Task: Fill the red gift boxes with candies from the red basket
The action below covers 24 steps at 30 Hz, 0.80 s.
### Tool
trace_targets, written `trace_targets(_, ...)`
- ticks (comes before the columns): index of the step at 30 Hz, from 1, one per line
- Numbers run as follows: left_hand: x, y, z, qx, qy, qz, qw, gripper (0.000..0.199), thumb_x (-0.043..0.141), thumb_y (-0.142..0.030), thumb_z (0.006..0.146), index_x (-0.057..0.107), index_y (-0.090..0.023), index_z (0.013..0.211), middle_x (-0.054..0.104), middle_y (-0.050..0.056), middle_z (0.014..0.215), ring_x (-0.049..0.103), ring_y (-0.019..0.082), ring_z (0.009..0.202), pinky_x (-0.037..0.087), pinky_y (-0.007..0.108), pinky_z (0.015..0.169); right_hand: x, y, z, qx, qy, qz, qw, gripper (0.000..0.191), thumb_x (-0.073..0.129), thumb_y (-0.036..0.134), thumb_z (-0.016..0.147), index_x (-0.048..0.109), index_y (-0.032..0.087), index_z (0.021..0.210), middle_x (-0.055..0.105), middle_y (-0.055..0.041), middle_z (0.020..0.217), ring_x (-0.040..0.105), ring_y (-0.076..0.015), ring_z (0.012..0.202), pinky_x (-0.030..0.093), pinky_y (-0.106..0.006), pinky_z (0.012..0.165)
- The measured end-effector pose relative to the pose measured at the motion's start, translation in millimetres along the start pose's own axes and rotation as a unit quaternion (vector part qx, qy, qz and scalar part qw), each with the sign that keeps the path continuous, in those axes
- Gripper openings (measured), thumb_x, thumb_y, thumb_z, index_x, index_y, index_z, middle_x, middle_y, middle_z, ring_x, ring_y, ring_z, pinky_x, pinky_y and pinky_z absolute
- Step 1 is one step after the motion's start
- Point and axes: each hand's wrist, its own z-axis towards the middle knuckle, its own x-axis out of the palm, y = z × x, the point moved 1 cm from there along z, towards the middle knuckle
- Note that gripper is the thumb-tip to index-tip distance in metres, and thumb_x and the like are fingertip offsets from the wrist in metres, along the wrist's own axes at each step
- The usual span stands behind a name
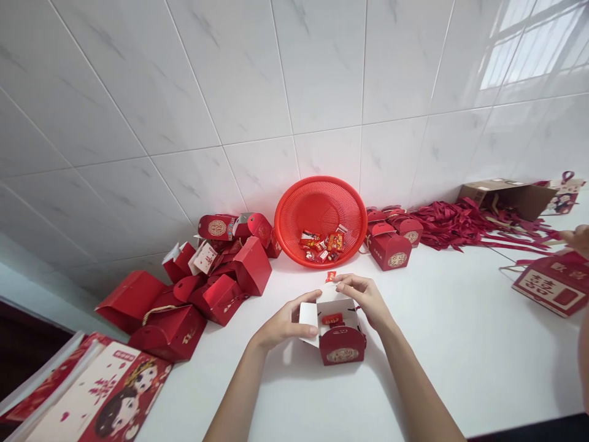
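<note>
A small red gift box [341,345] with a white inside and a gold emblem stands upright on the table with its top open. Inside it lies a red-wrapped candy [332,319]. My left hand [291,322] grips the white side flap [308,318], thumb in front and fingers behind. At the back right corner, my right hand [365,298] is closed with its fingertips on the box's raised back panel. Just behind the box, another red candy [331,276] lies on the table. Beyond that leans a red plastic basket [321,202] with several wrapped sweets in its bottom.
Several red boxes [221,282] are heaped at left, behind printed bags [101,393]. Further boxes [390,247] stand right of the basket. Dark red ribbons [446,226] spill from a cardboard box [506,195]. At far right, another person's hand [577,239] is above a red box [552,285].
</note>
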Motion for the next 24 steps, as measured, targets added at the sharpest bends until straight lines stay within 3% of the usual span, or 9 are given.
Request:
trace_targets(7,-5.8,-1,-2,0.014,0.015,0.018,1.000,0.085,0.086,-0.052,0.063,0.057,-0.024,0.137,0.048,0.013,0.151,0.044,0.035,0.139,0.036,0.049,0.114,1,0,1,-0.003,-0.024,0.043,0.999,0.033,0.078,0.051,0.070,0.073,0.019,0.068,0.075,-0.0080,0.093,0.066,-0.0245,0.094,0.048,-0.035,0.086)
trace_targets(10,-10.4,-7,4,0.041,0.007,0.009,0.999,0.075,0.074,-0.065,0.072,0.061,-0.022,0.133,0.056,0.014,0.144,0.052,0.032,0.132,0.041,0.047,0.109,-4,-6,5,-0.001,-0.089,0.104,0.991,0.038,0.078,0.055,0.067,0.074,0.018,0.071,0.075,-0.0084,0.087,0.067,-0.0219,0.082,0.051,-0.034,0.079)
trace_targets(14,-21.5,-11,29,0.049,-0.067,-0.001,0.997,0.067,0.067,-0.067,0.078,0.064,-0.019,0.124,0.066,0.015,0.128,0.063,0.028,0.116,0.046,0.043,0.103,-14,-23,13,0.035,-0.195,0.140,0.970,0.039,0.078,0.056,0.061,0.070,0.018,0.068,0.073,-0.0094,0.083,0.063,-0.0184,0.065,0.050,-0.031,0.061)
trace_targets(17,-28.3,-8,58,0.051,-0.119,0.078,0.988,0.055,0.070,-0.055,0.077,0.068,-0.015,0.114,0.070,0.014,0.122,0.065,0.027,0.111,0.047,0.040,0.100,-17,-38,18,0.067,-0.226,0.135,0.962,0.038,0.078,0.052,0.056,0.066,0.017,0.063,0.071,-0.0087,0.075,0.058,-0.0157,0.056,0.044,-0.027,0.052)
trace_targets(20,-26.9,-1,91,0.065,-0.141,0.193,0.969,0.038,0.068,-0.038,0.080,0.071,-0.013,0.108,0.072,0.013,0.116,0.065,0.024,0.108,0.047,0.036,0.098,-14,-51,22,0.082,-0.219,0.112,0.966,0.037,0.075,0.051,0.055,0.063,0.017,0.061,0.070,-0.0080,0.069,0.056,-0.0142,0.052,0.041,-0.026,0.049)
trace_targets(24,-12.7,7,123,0.037,-0.147,0.360,0.921,0.041,0.064,-0.031,0.080,0.069,-0.015,0.118,0.075,0.009,0.105,0.068,0.024,0.096,0.049,0.034,0.089,-8,-63,26,0.074,-0.205,0.070,0.974,0.036,0.070,0.053,0.057,0.059,0.018,0.057,0.067,-0.0073,0.062,0.052,-0.0135,0.046,0.037,-0.025,0.045)
